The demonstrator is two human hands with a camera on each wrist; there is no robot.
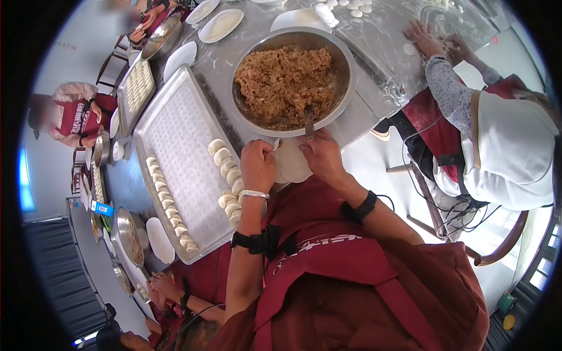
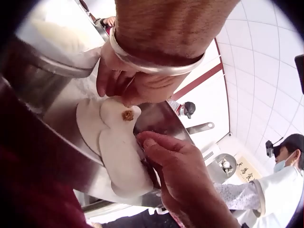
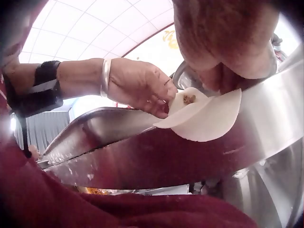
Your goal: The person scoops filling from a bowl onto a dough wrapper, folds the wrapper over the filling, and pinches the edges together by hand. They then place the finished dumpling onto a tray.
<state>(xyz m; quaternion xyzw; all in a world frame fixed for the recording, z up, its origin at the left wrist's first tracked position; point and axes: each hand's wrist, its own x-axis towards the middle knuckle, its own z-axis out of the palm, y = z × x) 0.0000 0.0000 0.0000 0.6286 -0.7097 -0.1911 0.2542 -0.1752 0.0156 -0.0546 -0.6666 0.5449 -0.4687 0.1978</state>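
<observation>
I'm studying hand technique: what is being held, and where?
Overlapping dough wrappers, one bearing filling: the left hand pinches an edge near the filling, the right hand the opposite side.

Wall sign (image 2: pixel 246 172), L wrist cam, is showing Chinese chars, incl. "天" and "食"; apron (image 1: pixel 336 263) is bearing white chars, illeg.; blue label (image 1: pixel 102 208) is displaying illeg. txt.

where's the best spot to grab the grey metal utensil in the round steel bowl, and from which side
Probably by its flat handle, fingers coming from the wearer's side of the bowl. The handle points that way, towards the near rim, and stands clear of the brown, crumbly filling, which hides the other end.
</observation>
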